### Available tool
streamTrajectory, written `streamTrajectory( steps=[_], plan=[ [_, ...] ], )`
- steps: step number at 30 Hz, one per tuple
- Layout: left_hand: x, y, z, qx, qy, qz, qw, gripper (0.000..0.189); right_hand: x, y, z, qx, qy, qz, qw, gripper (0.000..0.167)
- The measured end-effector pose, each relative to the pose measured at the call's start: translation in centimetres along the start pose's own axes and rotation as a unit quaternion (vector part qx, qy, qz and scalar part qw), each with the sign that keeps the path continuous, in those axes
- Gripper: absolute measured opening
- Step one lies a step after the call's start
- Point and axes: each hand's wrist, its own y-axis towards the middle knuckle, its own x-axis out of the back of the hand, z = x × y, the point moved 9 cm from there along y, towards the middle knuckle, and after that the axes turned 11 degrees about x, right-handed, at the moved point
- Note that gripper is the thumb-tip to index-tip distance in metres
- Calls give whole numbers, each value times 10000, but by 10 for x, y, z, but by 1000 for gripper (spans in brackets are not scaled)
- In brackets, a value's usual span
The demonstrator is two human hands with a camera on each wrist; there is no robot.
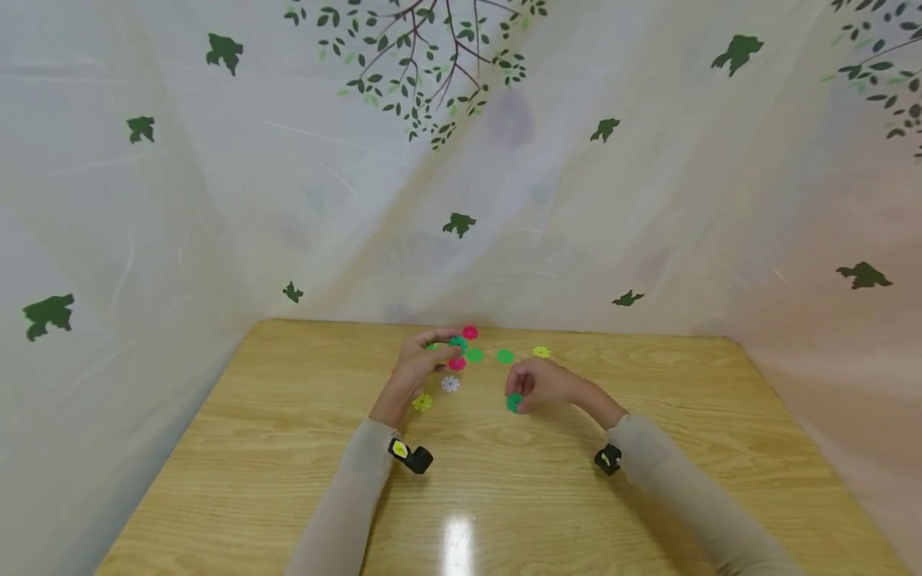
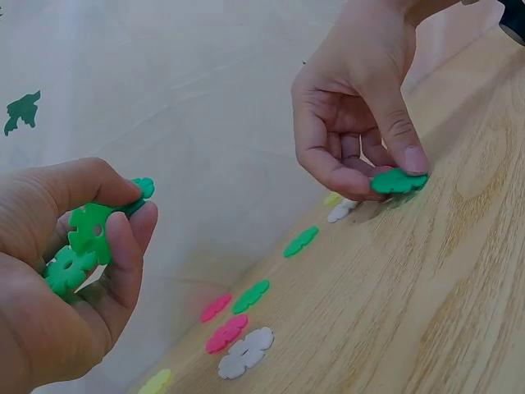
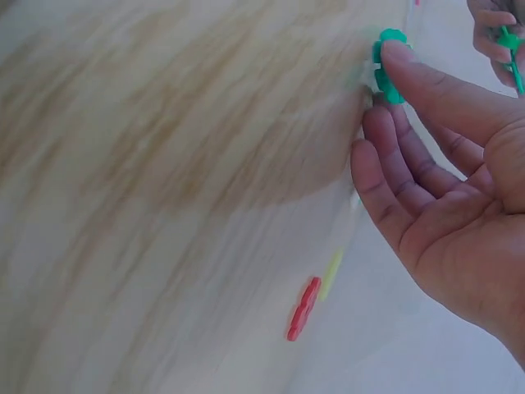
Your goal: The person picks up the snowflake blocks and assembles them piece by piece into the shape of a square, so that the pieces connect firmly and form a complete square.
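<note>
The notched green disc (image 2: 399,180) and linked green pieces (image 2: 84,222) look like smooth plastic with a slight sheen. The counter (image 1: 519,480) has smooth wood grain, glossy where light reflects. The sleeves (image 1: 342,500) look like matt cloth; the creased backdrop (image 1: 360,216) has a faint sheen.

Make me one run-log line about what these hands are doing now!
left hand: holds green pieces; right hand: pinches one teal-green piece; on table: white piece, yellow piece

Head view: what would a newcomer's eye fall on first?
Probably the dark green bird shapes scattered over the pale sheet behind the table. Next, the green flower-shaped pieces in the person's left grip, and another green piece pinched in the right grip.
</note>
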Motion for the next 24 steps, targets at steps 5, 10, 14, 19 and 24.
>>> streamTrajectory(
  steps=[5,10,14,19,24],
  plan=[
    [0,0,-1,-30,12,13,10000,35,5,4,-3,26,85,-276,9996,16],
    [1,-1,-5,-136,25,-90,9999,34,16,14,2,103,389,-812,9959,17],
    [2,-1,-8,-218,15,-117,9997,35,31,24,10,166,685,-1488,9864,22],
    [3,-3,-9,-226,76,-100,9997,39,44,35,25,426,1027,-2225,9686,23],
    [1,-4,-9,-243,103,-36,9996,37,49,42,36,652,1308,-2632,9536,20]
  ],
)
